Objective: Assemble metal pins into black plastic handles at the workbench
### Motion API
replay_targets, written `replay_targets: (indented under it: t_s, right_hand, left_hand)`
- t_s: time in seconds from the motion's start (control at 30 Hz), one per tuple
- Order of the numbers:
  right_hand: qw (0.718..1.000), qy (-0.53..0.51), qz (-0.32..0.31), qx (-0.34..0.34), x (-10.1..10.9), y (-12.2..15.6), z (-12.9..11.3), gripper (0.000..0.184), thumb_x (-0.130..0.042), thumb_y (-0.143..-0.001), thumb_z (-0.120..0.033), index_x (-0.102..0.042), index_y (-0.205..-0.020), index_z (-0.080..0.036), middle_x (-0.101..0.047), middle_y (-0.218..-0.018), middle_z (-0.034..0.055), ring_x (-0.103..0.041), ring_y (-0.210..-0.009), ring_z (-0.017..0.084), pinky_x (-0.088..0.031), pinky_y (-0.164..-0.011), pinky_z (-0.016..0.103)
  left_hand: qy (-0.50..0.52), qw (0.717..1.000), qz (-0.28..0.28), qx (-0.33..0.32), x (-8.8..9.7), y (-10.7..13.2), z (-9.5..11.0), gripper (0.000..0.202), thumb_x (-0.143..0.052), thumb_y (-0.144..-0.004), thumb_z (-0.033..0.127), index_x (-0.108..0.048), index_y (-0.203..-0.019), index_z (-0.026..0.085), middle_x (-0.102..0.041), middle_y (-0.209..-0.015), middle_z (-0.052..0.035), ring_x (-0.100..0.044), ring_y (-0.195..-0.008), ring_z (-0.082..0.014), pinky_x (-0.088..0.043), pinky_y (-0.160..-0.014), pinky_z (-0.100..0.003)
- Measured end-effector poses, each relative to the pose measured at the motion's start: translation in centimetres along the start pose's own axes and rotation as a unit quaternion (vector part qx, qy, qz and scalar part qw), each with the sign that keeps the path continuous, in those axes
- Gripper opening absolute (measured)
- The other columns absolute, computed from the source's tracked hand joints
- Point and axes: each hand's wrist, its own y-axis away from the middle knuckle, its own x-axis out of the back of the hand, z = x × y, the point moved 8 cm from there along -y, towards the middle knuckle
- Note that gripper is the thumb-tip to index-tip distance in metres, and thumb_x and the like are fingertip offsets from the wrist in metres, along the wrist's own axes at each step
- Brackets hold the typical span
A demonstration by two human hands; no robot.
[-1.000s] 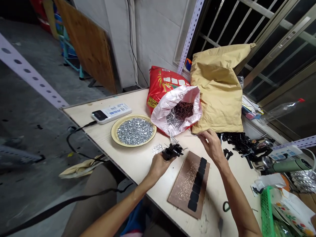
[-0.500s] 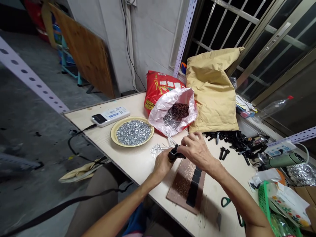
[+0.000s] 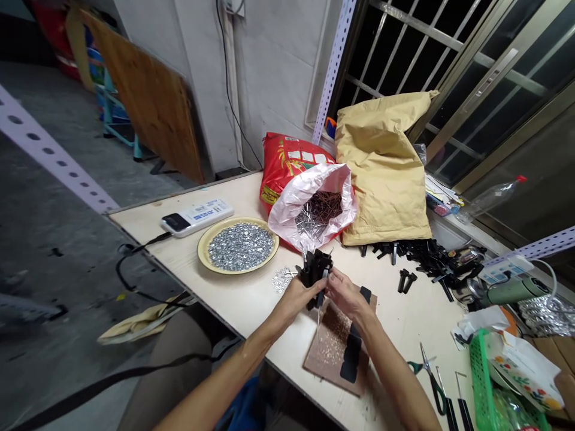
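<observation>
Head view, left hand gripping black bundle, pale workbench, barred window

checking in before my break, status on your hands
Left hand gripping black plastic pieces, nail poking down; right hand pinching them too; brown board below.

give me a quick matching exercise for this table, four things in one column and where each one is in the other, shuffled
Things
1. silver metal bits
2. nails
3. black plastic pieces
4. green-handled scissors

Places
a. held between the left hand and right hand
b. on the table, left of the green basket
c. in the white plastic bag
d. on the round yellow plate

Pairs: 1-d, 2-c, 3-a, 4-b
</observation>
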Motion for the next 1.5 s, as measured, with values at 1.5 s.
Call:
replay_targets:
  t_s: [1.5]
  right_hand:
    - [0.933,0.049,0.271,0.229,1.5,1.3,-1.7,0.036,-0.066,-0.070,-0.044,-0.063,-0.097,-0.020,-0.067,-0.093,0.0032,-0.061,-0.088,0.019,-0.048,-0.084,0.031]
  left_hand:
    - [-0.111,0.992,0.012,-0.060,-0.7,-0.2,1.0,0.032,-0.057,-0.066,0.050,-0.056,-0.065,0.018,-0.054,-0.054,0.0008,-0.055,-0.059,-0.0184,-0.044,-0.056,-0.029]
